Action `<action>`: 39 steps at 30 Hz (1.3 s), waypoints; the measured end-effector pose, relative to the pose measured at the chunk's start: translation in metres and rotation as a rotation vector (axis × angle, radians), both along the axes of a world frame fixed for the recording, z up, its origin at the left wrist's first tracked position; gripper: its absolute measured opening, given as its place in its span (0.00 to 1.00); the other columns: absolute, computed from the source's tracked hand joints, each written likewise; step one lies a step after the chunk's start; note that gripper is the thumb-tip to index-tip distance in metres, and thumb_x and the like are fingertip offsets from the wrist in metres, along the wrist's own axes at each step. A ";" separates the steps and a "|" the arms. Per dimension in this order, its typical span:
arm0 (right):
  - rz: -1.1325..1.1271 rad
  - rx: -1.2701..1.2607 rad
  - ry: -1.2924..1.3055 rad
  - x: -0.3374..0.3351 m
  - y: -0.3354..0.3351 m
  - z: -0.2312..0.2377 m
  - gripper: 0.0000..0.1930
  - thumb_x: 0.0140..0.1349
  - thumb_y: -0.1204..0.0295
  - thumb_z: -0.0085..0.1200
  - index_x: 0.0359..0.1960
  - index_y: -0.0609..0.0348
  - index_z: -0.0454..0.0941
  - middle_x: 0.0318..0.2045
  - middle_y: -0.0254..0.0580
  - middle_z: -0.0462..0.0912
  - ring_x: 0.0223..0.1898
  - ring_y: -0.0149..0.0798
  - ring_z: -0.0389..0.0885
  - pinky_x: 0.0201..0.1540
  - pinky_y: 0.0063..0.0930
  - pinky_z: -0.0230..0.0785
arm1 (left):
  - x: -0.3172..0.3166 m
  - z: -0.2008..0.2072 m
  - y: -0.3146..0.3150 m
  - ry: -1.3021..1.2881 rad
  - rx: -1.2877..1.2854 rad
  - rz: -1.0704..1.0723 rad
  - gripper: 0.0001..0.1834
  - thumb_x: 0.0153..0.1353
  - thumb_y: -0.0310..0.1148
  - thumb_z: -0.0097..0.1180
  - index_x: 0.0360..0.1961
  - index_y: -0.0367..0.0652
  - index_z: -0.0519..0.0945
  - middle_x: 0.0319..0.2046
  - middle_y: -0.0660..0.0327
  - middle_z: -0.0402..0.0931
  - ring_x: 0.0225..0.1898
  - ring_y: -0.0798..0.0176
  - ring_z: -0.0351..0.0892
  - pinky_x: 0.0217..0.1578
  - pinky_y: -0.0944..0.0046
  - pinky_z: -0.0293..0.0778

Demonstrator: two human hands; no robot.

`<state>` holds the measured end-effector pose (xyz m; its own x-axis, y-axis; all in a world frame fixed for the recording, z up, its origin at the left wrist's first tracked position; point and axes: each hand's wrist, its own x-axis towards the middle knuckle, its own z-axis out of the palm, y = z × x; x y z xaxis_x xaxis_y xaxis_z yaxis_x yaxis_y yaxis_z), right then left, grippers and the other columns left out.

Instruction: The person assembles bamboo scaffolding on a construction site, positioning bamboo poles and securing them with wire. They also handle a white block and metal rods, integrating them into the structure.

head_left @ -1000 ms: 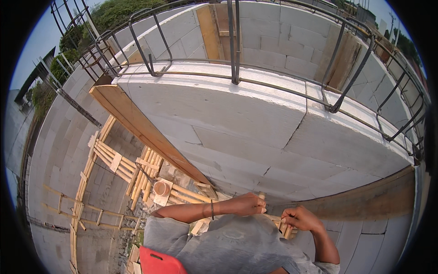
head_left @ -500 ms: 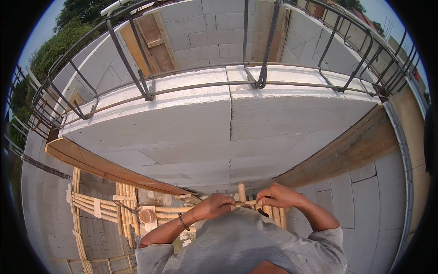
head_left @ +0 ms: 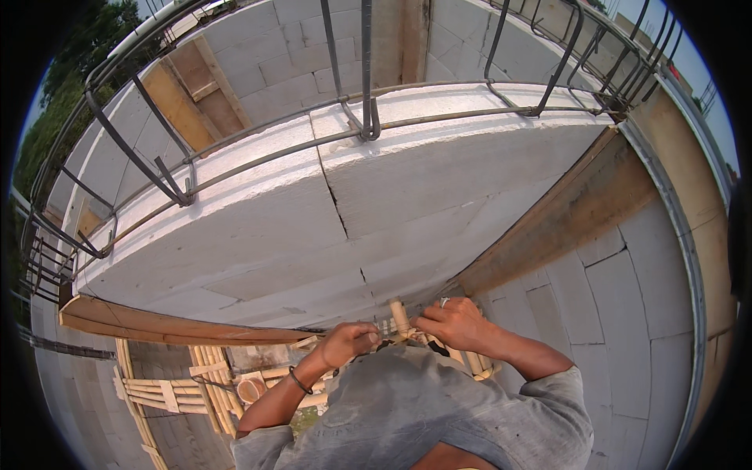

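Observation:
Both of my hands are closed in front of my grey shirt (head_left: 392, 399), close to the lower part of the block wall. My left hand (head_left: 349, 343), with a dark band at its wrist, has its fingers curled in. My right hand (head_left: 454, 323) wears a ring and is bent inward, thumb side facing the left. A small gap separates the two hands, and thin, light and dark bits show there. What either hand grips is too small to name. Just beyond the gap, the end of a bamboo pole (head_left: 399, 315) sticks up.
A pale block wall (head_left: 258, 227) rises ahead, topped by a steel rebar cage (head_left: 368, 129). Wooden boards (head_left: 572, 211) flank it. Bamboo scaffolding (head_left: 164, 392) and a reddish bucket (head_left: 251, 388) lie below on the left. More block wall (head_left: 619, 313) stands right.
The view has shifted and tilted, so the wall sits further left. My hands have drawn slightly apart, and the right one has turned, bringing its back and ring into sight.

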<state>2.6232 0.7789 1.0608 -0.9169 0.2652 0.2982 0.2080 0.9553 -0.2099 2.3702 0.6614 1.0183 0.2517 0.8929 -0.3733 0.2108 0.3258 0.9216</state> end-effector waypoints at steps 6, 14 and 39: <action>-0.082 -0.276 0.045 -0.007 0.025 0.011 0.06 0.56 0.66 0.59 0.32 0.51 0.83 0.23 0.31 0.80 0.22 0.38 0.79 0.25 0.33 0.72 | 0.021 0.001 -0.002 0.390 0.566 -0.277 0.07 0.60 0.29 0.53 0.37 0.38 0.80 0.31 0.53 0.80 0.34 0.52 0.81 0.34 0.59 0.74; -0.070 -0.619 0.154 -0.010 0.026 -0.008 0.27 0.61 0.56 0.56 0.58 0.57 0.72 0.44 0.52 0.80 0.41 0.52 0.80 0.43 0.44 0.72 | 0.007 0.044 0.008 0.308 0.374 -0.064 0.07 0.60 0.29 0.50 0.34 0.39 0.78 0.26 0.51 0.76 0.29 0.44 0.76 0.30 0.52 0.71; 0.114 -0.641 -0.063 -0.017 0.008 -0.044 0.12 0.64 0.64 0.55 0.40 0.59 0.81 0.30 0.45 0.83 0.31 0.47 0.83 0.34 0.38 0.75 | 0.015 0.015 -0.011 0.488 0.735 0.031 0.09 0.57 0.27 0.53 0.40 0.43 0.78 0.35 0.55 0.80 0.34 0.46 0.80 0.30 0.53 0.76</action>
<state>2.6060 0.7870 1.0167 -0.9604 0.2727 0.0578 0.1437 0.6620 -0.7356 2.3848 0.6503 1.0335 0.1861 0.9531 0.2387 0.6367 -0.3020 0.7095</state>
